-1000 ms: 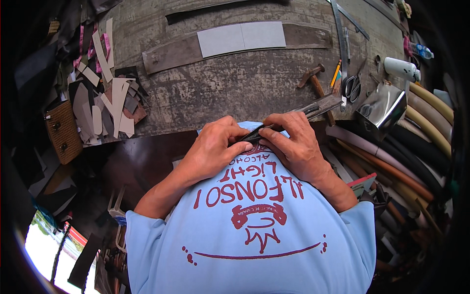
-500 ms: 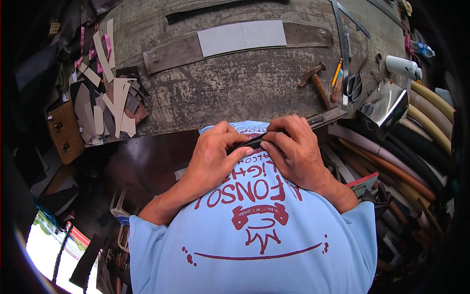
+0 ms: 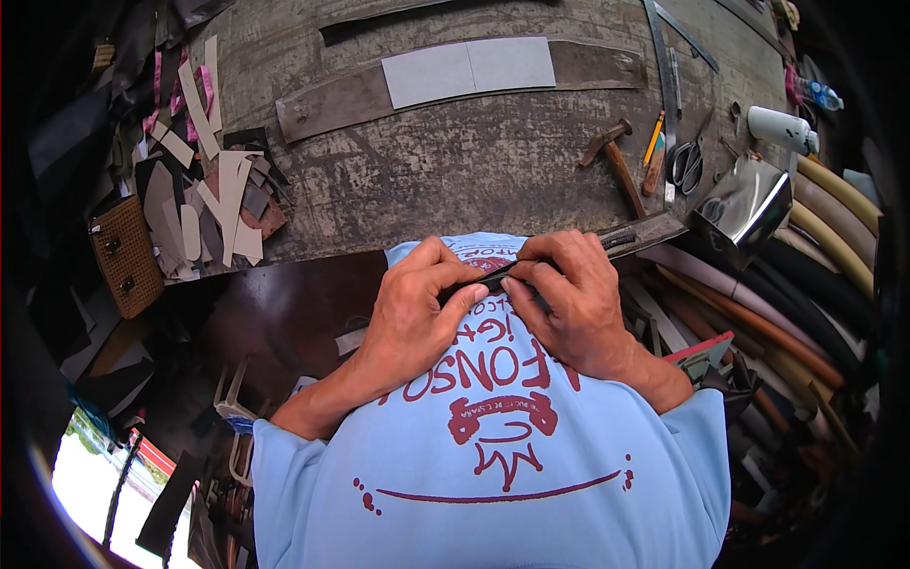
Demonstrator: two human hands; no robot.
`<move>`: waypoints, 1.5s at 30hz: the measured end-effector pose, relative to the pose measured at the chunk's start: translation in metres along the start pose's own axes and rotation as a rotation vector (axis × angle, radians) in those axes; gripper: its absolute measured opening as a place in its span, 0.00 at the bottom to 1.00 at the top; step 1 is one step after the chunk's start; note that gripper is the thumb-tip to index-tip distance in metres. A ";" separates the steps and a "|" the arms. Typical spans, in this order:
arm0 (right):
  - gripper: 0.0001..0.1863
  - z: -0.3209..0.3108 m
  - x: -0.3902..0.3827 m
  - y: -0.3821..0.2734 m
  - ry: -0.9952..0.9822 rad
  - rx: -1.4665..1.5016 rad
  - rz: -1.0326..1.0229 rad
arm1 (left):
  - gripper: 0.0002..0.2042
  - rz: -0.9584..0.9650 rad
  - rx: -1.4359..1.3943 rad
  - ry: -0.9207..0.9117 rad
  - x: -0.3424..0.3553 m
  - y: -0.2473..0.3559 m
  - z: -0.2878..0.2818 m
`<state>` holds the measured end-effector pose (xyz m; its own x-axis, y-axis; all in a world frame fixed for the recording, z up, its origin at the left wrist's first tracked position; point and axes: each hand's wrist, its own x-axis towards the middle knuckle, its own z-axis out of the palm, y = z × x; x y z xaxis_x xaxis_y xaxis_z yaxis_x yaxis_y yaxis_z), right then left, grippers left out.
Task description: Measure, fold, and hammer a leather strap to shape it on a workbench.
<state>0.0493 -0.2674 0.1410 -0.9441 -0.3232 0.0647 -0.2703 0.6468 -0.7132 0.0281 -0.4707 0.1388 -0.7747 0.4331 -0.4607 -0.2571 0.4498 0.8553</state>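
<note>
A long dark strip (image 3: 650,230), apparently leather, runs between my two hands in front of my shirt. Its right end reaches out past my right hand along the bench edge, with a black band along its middle. My left hand (image 3: 417,302) pinches the strip between thumb and forefinger. Close beside it, my right hand (image 3: 580,296) grips the same strip with thumb and curled fingers. The part between the fingertips looks narrow and black, possibly folded; the fingers hide most of it.
On the worn bench (image 3: 398,180) lie a hammer (image 3: 616,166), a yellow pencil (image 3: 654,136), scissors (image 3: 686,163) and a metal ruler (image 3: 669,114). White rectangles (image 3: 469,72) rest on a brown strip farther back. Offcuts (image 3: 227,194) pile up at left; rolled material (image 3: 758,313) stands at right.
The strip's far end has shifted slightly to the right and toward me. Both hands keep their pinch, with the fingers moved a little along it.
</note>
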 end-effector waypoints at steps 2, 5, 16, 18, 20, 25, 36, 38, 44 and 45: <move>0.08 0.001 0.001 0.000 -0.003 -0.012 -0.001 | 0.09 0.006 0.006 0.005 0.000 0.000 0.000; 0.10 -0.001 0.002 -0.002 -0.023 -0.006 0.021 | 0.09 0.013 0.014 0.015 0.000 -0.001 0.001; 0.09 0.005 0.004 -0.002 -0.043 -0.034 0.024 | 0.07 0.076 0.063 0.027 0.006 -0.008 0.002; 0.09 0.007 0.003 -0.001 -0.039 -0.036 0.020 | 0.08 0.125 0.034 0.014 0.007 -0.011 0.003; 0.09 0.008 0.001 0.001 -0.030 -0.030 0.005 | 0.08 0.142 0.079 -0.023 0.011 -0.011 0.002; 0.11 0.007 -0.002 0.004 -0.030 -0.046 -0.029 | 0.10 0.099 0.079 -0.106 0.018 -0.014 0.000; 0.10 -0.015 0.000 0.016 -0.081 -0.091 -0.021 | 0.10 -0.040 -0.031 -0.169 0.021 -0.014 0.000; 0.10 -0.015 0.000 0.015 -0.095 -0.077 -0.023 | 0.11 -0.038 -0.029 -0.174 0.021 -0.011 -0.001; 0.08 -0.018 -0.003 0.006 -0.096 -0.019 -0.003 | 0.12 -0.039 -0.022 -0.126 0.009 0.002 -0.001; 0.07 -0.018 -0.005 0.005 -0.098 0.002 0.033 | 0.11 -0.014 -0.023 -0.081 0.006 0.001 0.001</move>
<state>0.0498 -0.2502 0.1498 -0.9293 -0.3684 -0.0275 -0.2392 0.6569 -0.7150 0.0240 -0.4671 0.1365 -0.7221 0.4890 -0.4893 -0.2813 0.4386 0.8535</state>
